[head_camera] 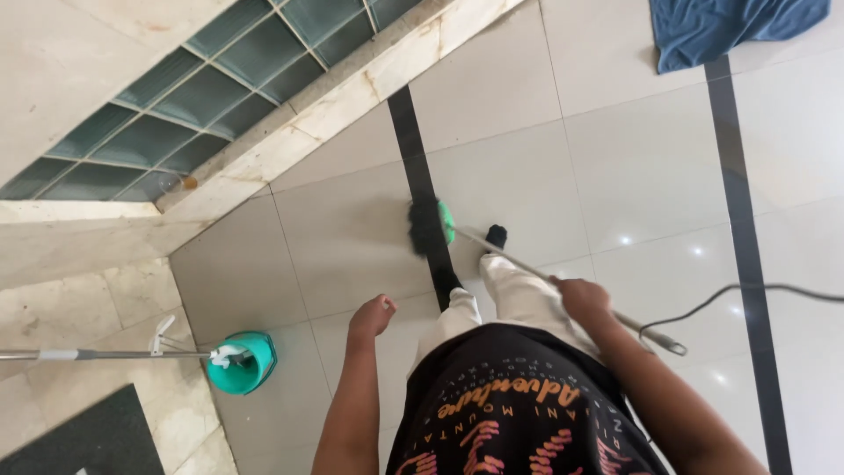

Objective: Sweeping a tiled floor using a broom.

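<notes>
Head view, looking down along my own body at a tiled floor [352, 237].

- Right hand [582, 299]: grip clamped round the thin metal handle of a broom [536, 268]. The handle runs from near right to far left; its black bristle head with green cap [431, 227] rests on the dark floor stripe [413, 158], just beyond my feet.
- Left hand [372, 315]: fingers loosely curled together, holding nothing, hanging beside my hip.
- Near left: a teal mop bucket [242, 362] with a mop pole lying across it toward the left edge.
- Far left: glass-block window [202, 88] above a stone ledge.
- Far right: blue cloth [730, 31] on the floor, cut off by the frame.
- Thin cable [747, 290] trailing in from the right.

Step in hand, as I judge it: sweeping along the stripe. The next stroke calls for drawing the head toward me with a steady hold.

Hard to make out: any dust on the tiles; my feet are mostly hidden by my shirt and trousers.
</notes>
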